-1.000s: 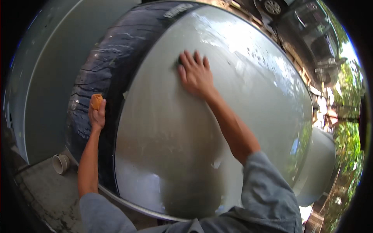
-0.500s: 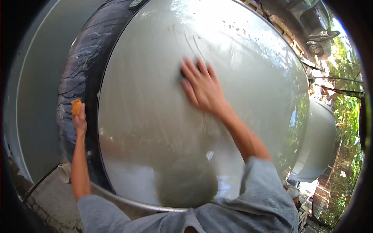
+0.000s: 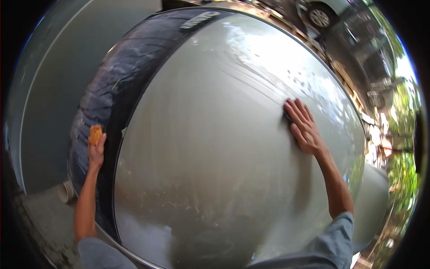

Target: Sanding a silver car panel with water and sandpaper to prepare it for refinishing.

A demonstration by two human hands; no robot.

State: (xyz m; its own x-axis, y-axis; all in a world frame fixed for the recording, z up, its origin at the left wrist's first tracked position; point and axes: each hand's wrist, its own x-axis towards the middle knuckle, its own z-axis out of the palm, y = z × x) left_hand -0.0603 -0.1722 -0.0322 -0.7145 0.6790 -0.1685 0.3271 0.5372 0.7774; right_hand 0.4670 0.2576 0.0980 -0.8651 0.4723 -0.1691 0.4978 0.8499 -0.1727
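Note:
A large round silver-grey wheel cover (image 3: 215, 148) fills the view, wet and streaked. A black tyre (image 3: 105, 103) wraps its left rim. My left hand (image 3: 96, 150) reaches up against the tyre's side, pinching a small orange sponge (image 3: 95, 133) in its fingertips. My right hand (image 3: 304, 127) lies flat on the cover's upper right, fingers spread and pointing up. A dark pad (image 3: 285, 117) shows only as a thin edge under those fingers. Both grey sleeves enter from the bottom edge.
A grey vehicle panel (image 3: 49, 98) stands behind the tyre on the left. A short white pipe end (image 3: 66, 192) sits low left above concrete ground (image 3: 42, 224). A parked car (image 3: 320, 15) and a building are top right, with trees (image 3: 405, 170) at the right.
My right hand has slid rightward across the cover, from its upper middle to its upper right. My left hand stays on the tyre with the sponge.

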